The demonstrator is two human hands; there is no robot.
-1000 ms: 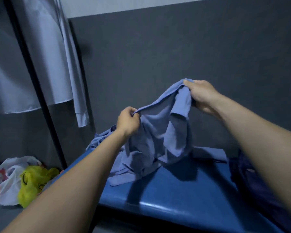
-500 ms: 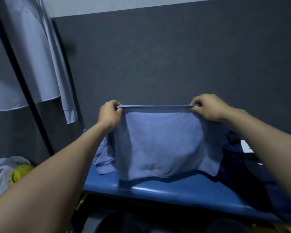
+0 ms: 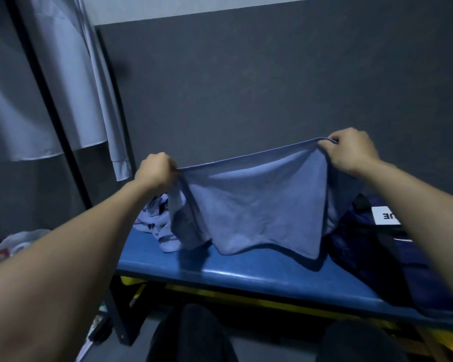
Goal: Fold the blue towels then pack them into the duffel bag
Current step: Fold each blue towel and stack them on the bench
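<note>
A person's left hand (image 3: 156, 171) and right hand (image 3: 352, 150) each pinch a top corner of a blue towel (image 3: 256, 207) in curled fingers, stretching it above the blue worktop (image 3: 246, 273). More towels (image 3: 157, 220) lie heaped at left; a dark duffel bag (image 3: 372, 246) sits right.

At upper left we see pale shirts (image 3: 71, 82) hanging beside a black pole (image 3: 50, 105), against a grey wall (image 3: 246, 87). A plastic bag (image 3: 13, 246) lies at lower left. The blue bench (image 3: 246, 273) crosses the middle on a yellow frame (image 3: 220, 292).
</note>
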